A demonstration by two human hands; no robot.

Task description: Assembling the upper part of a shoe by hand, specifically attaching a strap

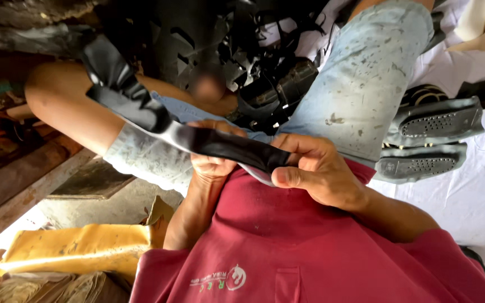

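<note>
Both hands gripped it: left hand (211,163) and right hand (315,171) pinched the black strip (220,145) taut, its far end dangling unworked.

Two grey shoe soles (430,140) lie on white sheet (472,207).

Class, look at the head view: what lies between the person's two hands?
In the head view a black strip spans the gap: the left hand holds it from below, the right hand pinches its end. Behind it are the denim shorts.
</note>
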